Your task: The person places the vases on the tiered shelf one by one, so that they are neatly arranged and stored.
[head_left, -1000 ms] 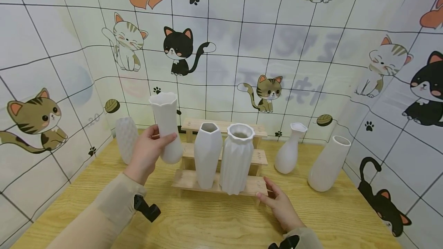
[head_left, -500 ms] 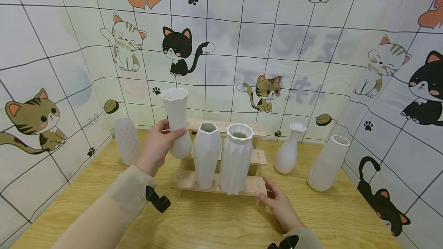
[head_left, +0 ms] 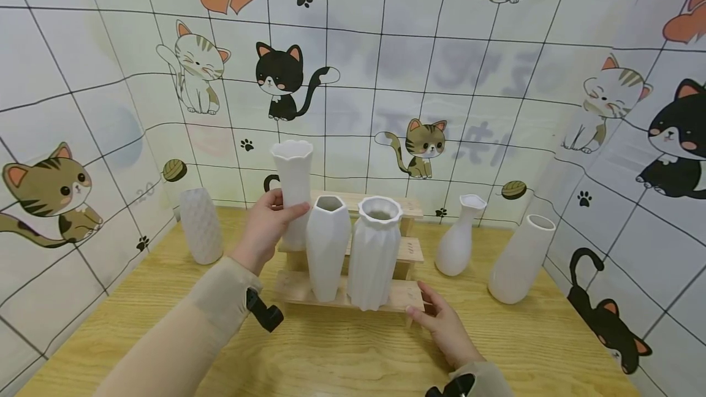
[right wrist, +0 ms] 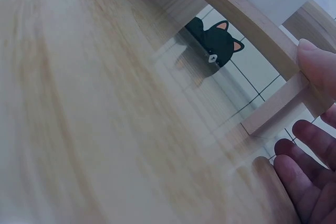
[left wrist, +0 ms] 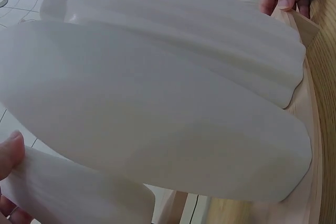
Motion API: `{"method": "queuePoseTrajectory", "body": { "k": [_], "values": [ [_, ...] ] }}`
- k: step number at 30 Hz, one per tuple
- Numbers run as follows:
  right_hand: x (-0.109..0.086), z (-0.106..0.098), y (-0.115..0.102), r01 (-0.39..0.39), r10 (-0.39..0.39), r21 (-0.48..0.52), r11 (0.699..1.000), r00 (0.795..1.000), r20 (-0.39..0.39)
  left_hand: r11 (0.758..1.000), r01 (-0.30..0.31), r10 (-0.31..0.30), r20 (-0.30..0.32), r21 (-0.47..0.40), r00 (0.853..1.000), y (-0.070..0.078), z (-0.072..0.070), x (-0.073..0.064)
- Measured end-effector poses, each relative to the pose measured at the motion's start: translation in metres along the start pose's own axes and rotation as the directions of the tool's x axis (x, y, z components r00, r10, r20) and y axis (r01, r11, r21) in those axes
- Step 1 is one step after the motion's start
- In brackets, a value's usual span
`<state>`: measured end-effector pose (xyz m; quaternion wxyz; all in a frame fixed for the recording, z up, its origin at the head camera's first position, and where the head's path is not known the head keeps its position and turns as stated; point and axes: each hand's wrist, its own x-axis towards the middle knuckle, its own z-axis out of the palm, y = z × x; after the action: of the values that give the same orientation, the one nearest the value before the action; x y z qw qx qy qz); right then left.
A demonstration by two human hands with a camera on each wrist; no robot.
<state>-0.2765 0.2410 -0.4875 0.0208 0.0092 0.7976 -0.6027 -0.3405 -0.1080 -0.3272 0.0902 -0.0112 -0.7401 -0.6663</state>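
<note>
My left hand (head_left: 261,228) grips a white vase (head_left: 293,167) with a scalloped, flared rim, thumb across its front. That vase is upright, its base at the left end of the middle step of a three-step wooden stand (head_left: 407,294). On the lowest step stand a faceted white vase (head_left: 328,250) and a pleated white vase (head_left: 377,262) with a ruffled rim. They fill much of the left wrist view. My right hand (head_left: 445,326) holds the right end of the lowest step; in the right wrist view its thumb (right wrist: 317,64) lies on the step's edge.
A textured white vase (head_left: 201,225) stands at the left. To the right are a narrow-necked vase (head_left: 456,244) and a slanted vase (head_left: 521,262). All rest on the wood-grain table (head_left: 342,354), before a cat-patterned backdrop (head_left: 358,60).
My left hand has carried the flared vase rightward, from left of the stand to over its middle step, lowering it slightly at the end. The right hand stays at the stand.
</note>
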Motion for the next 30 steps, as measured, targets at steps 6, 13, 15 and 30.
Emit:
{"method": "queuePoseTrajectory", "body": {
  "k": [6, 13, 15, 30],
  "values": [
    [0.001, 0.001, 0.001, -0.002, 0.002, 0.013, 1.000, 1.000, -0.001, 1.000, 0.014, -0.014, 0.029, -0.001, 0.999, -0.003, 0.006, 0.005],
    [0.001, 0.001, 0.001, 0.003, -0.003, 0.003, 1.000, 1.000, -0.004, 1.000, 0.024, -0.024, 0.059, 0.007, 0.998, -0.006, 0.012, 0.011],
    [0.000, 0.001, 0.000, 0.005, -0.005, 0.001, 1.000, 1.000, -0.004, 1.000, 0.020, -0.021, 0.061, 0.015, 0.998, -0.006, 0.014, 0.012],
    [0.000, 0.002, 0.000, 0.022, -0.022, 0.020, 1.000, 1.000, -0.008, 0.999, 0.002, 0.000, 0.063, -0.038, 0.998, -0.008, 0.030, 0.018]
  ]
}}
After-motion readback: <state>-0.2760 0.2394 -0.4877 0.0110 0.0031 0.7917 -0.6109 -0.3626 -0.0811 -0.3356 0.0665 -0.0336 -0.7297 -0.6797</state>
